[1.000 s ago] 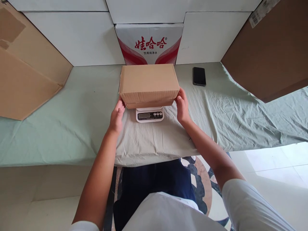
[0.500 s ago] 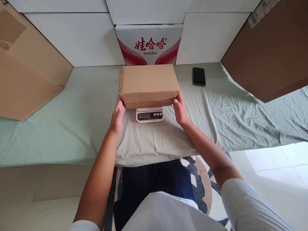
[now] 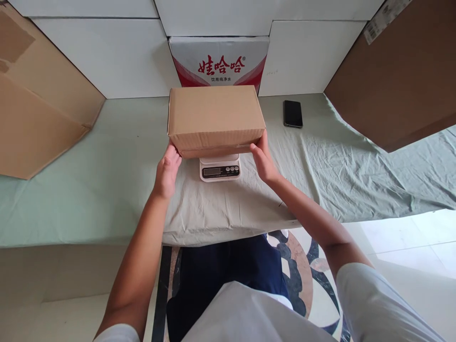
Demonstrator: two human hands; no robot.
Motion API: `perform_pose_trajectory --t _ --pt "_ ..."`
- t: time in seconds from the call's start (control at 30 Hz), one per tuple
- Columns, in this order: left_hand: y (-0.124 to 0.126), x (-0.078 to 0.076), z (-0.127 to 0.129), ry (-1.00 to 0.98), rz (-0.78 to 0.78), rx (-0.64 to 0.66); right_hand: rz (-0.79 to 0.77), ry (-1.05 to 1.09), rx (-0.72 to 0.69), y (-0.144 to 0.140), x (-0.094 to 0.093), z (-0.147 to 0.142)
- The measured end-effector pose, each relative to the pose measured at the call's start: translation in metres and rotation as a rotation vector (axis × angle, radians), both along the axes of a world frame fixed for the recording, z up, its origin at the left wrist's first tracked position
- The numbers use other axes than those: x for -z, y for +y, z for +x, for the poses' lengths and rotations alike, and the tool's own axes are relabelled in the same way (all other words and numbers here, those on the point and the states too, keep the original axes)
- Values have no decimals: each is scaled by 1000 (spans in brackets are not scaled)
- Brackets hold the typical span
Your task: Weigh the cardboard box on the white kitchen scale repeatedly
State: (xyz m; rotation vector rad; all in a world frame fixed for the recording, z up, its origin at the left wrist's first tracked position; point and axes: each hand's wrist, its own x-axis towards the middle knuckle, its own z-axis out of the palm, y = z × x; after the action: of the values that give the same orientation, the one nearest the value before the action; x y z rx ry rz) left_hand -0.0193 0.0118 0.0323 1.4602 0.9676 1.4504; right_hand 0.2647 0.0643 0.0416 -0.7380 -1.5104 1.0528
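A closed brown cardboard box [image 3: 215,111] is held between my two hands, over a small white digital scale [image 3: 220,171]. My left hand [image 3: 167,171] grips the box's near left corner, its fingers partly under the edge. On the near right corner, my right hand [image 3: 262,156] has its thumb on the front face and its other fingers mostly hidden. The box covers the scale's weighing surface; the dark display and buttons show in front. Whether the box touches the scale I cannot tell.
A black phone [image 3: 292,114] lies right of the box on the green cloth [image 3: 124,190]. Behind stands a white and red carton [image 3: 221,59] with printed lettering. Large cardboard panels flank the table, a left panel [image 3: 46,104] and a right panel [image 3: 395,80].
The box has risen slightly and shifted a little to the left, with both hands still on it. The scale and phone stay where they were on the cloth.
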Motion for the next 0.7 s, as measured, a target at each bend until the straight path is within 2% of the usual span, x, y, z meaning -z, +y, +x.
perform_pose_trajectory --t 0.2,0.3,0.37,0.43,0.53,0.63,0.7 --pt "10 -34 7 13 37 51 61 7 23 23 -15 1" --pt "33 -45 10 -2 91 50 104 25 67 46 -20 -6" --pt "55 -45 8 -12 95 29 131 30 110 64 -23 -13" --pt "81 -38 6 -23 94 10 152 25 150 84 -24 -19" --pt "122 -14 0 -49 75 -20 129 -3 183 112 -18 -27" --pt "153 17 -4 -85 9 -46 86 20 187 135 1 -33" --pt "165 34 -6 -97 -28 -51 54 46 198 146 16 -35"
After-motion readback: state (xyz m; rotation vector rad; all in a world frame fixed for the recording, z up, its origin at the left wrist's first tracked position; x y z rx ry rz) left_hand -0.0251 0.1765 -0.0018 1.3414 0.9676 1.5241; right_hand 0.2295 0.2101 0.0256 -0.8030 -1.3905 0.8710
